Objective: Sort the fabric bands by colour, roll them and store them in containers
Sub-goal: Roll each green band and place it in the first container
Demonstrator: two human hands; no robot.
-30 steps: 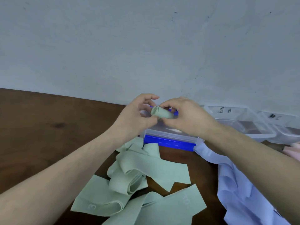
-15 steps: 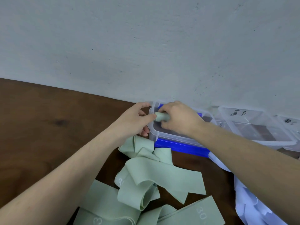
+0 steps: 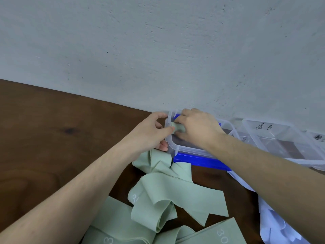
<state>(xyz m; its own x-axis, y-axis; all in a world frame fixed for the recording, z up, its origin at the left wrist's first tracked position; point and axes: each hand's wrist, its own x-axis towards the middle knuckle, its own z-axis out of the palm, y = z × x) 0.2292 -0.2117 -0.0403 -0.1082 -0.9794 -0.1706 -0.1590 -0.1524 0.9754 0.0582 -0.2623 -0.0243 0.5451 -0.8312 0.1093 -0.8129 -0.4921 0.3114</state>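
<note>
Seen from the head camera: a small green roll [image 3: 178,129] of fabric band, held just over the left rim of a clear box [image 3: 186,150] with blue clips, right of centre in the frame. Gripped by the right hand [image 3: 197,128], fingers curled round it from above. Touched at its left end by the thumb of the left hand [image 3: 149,132], whose remaining fingers curled down outside the box wall, one fingertip close to the loose green bands below.

Stood against the grey wall [image 3: 158,50], on a dark brown wooden table [image 3: 52,138]. Lined up to its right along the wall: a second clear box [image 3: 281,138] bearing handwritten marks and a letter B, then part of a third at the right edge of the frame.

Heaped in the lower middle of the frame: loose green bands [image 3: 167,199], folded and overlapping, several printed with the number 30, the nearest end lying against the front of the first box. Piled at the lower right, under the right forearm: pale blue bands [image 3: 274,231], partly hidden.
</note>
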